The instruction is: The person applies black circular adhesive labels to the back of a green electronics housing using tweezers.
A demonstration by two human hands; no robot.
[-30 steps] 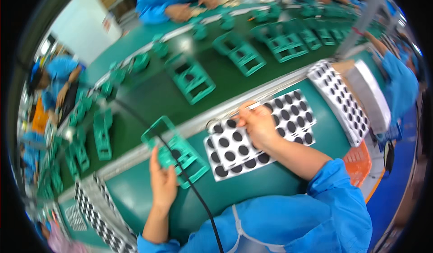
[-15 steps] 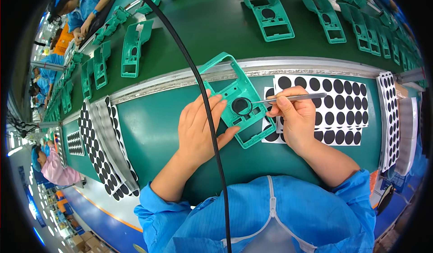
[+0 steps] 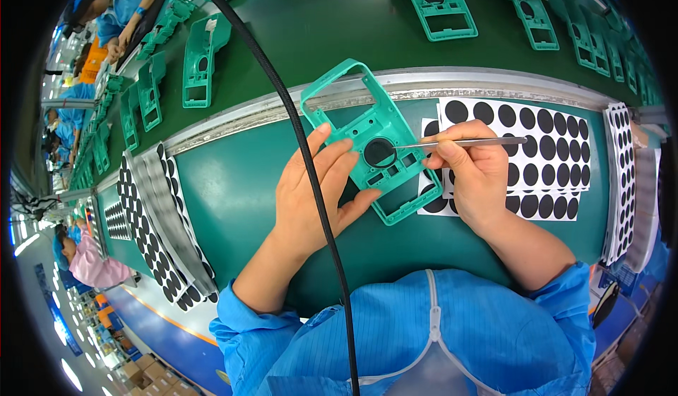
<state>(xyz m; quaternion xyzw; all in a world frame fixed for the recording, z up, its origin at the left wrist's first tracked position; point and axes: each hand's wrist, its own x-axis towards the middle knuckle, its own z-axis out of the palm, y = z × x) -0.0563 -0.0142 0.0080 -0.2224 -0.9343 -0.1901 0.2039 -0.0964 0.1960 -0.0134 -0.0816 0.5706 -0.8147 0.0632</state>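
Note:
My left hand (image 3: 319,188) lies flat against a teal plastic frame (image 3: 367,131), steadying it on the green bench. A black round pad (image 3: 379,153) sits in the frame's circular opening. My right hand (image 3: 472,170) pinches metal tweezers (image 3: 462,142), whose tip touches the edge of that pad. Under and to the right of my right hand lies a white sheet of black round stickers (image 3: 544,131).
A black cable (image 3: 296,124) hangs across the view over my left hand. More sticker sheets (image 3: 159,219) are stacked at the left and at the right edge (image 3: 621,177). Several teal frames (image 3: 201,57) ride the green conveyor beyond a metal rail (image 3: 494,85). Other workers (image 3: 113,11) sit at far left.
The view has closed in on the bench. My left hand brought the teal frame in front of me, and the tweezers in my right hand now reach the pad in its round opening.

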